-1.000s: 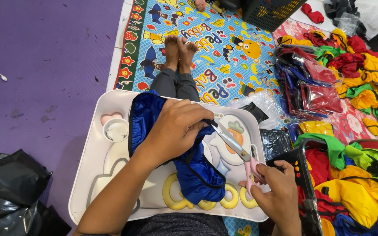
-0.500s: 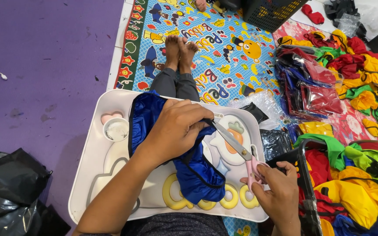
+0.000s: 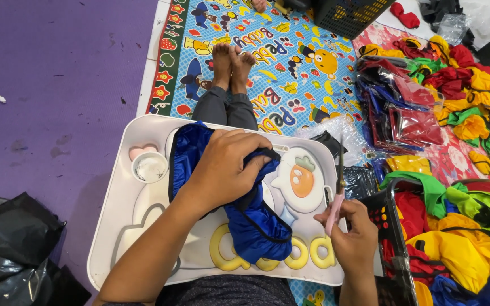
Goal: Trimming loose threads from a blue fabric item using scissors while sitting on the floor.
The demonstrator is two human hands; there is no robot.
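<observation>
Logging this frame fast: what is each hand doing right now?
Left hand: closed, gripping the blue fabric piece on the white tray.
Right hand: closed around pink-handled scissors.

A royal-blue cloth with dark trim (image 3: 250, 226) lies on a white lap tray printed with yellow letters (image 3: 126, 226), beside pink-handled scissors (image 3: 336, 198), a cartoon-patterned blue mat (image 3: 279, 51) and a purple floor (image 3: 58, 62).

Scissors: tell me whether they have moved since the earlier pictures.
Yes. The scissors swung upright and rightward, off the blue cloth, toward the tray's right edge, in the right hand.
</observation>
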